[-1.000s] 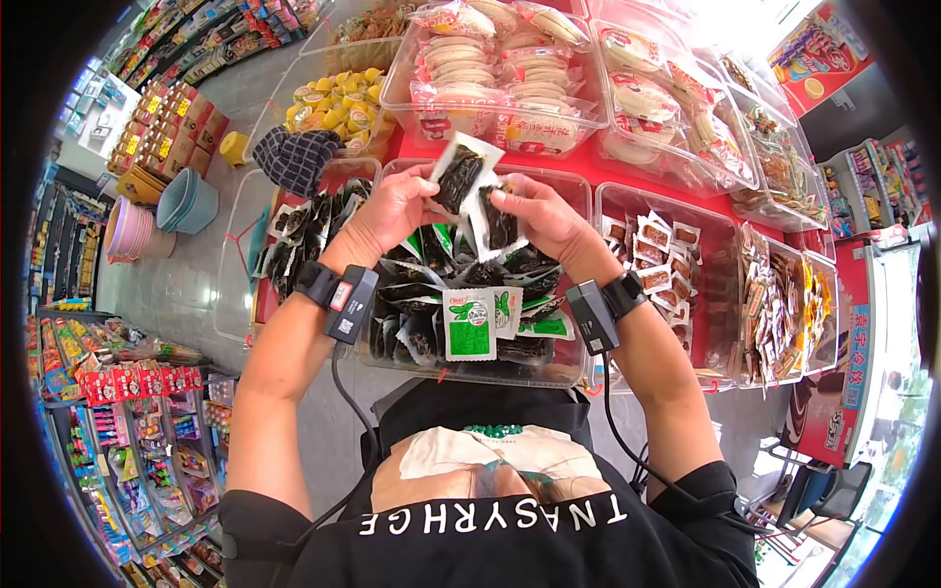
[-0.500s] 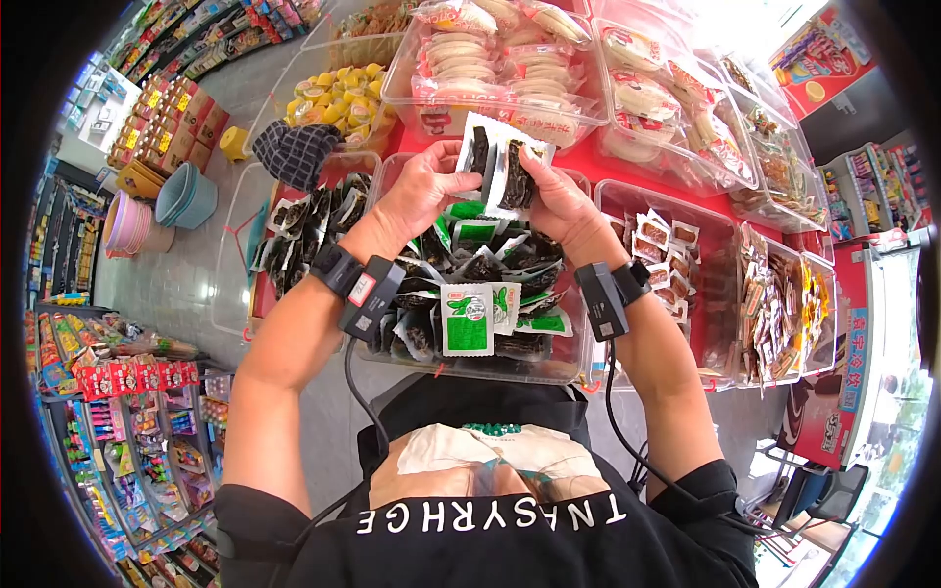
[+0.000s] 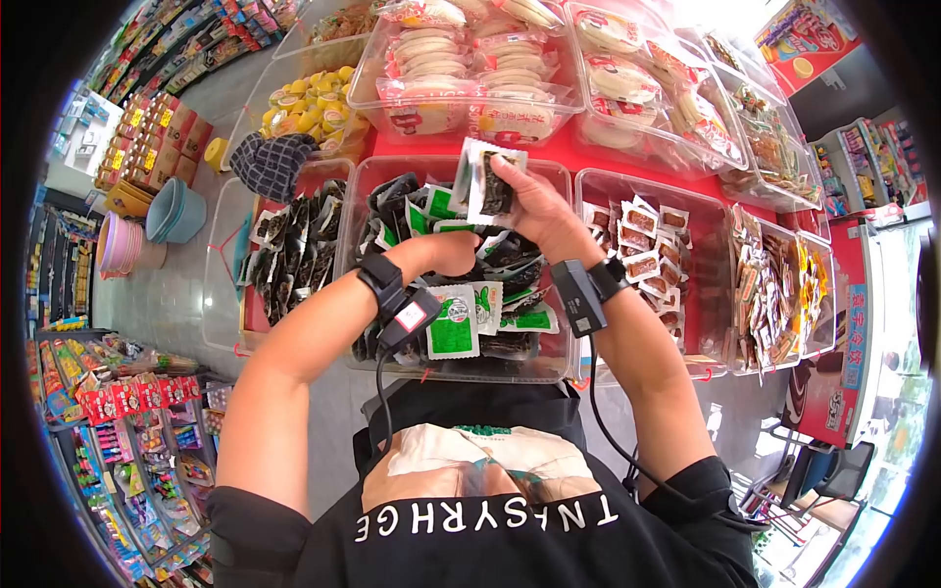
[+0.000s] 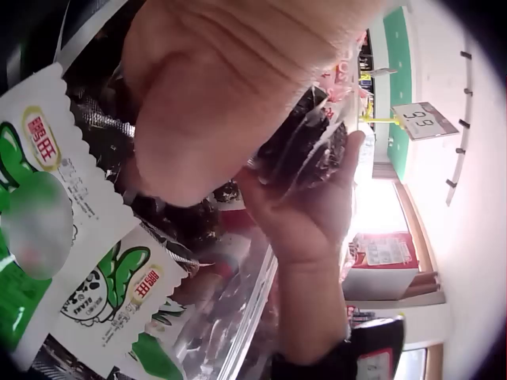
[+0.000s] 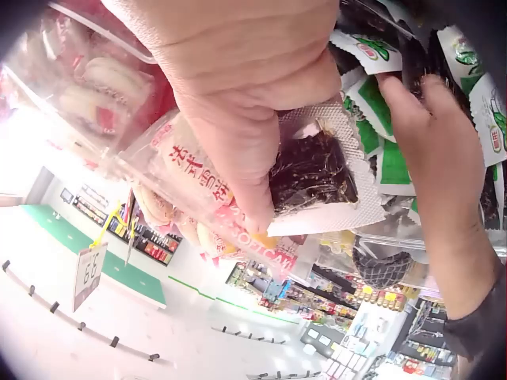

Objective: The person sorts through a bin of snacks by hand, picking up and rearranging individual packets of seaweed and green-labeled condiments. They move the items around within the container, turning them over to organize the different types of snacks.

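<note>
My right hand holds a small stack of clear-fronted snack packets above the middle bin, its thumb pressed on the front one. In the right wrist view, dark food shows through the front of the held packet. Down in the clear plastic bin, my left hand is among many dark packets with green-and-white backs. The right wrist view has the left thumb and a finger reaching between packets there; the tips are hidden, so I cannot tell whether they pinch one. A green-and-white packet lies face up near the bin's front.
To the left stands a bin of dark packets, with a checked cloth behind it. On the right are bins of brown snack packets. Behind, on the red surface, rise tubs of round wrapped cakes. Shop shelves flank the left.
Both hands held the packets together above the bin. Now the left hand has let go and dropped down among the bin's packets, while the right keeps the stack. The head view has shifted slightly.
</note>
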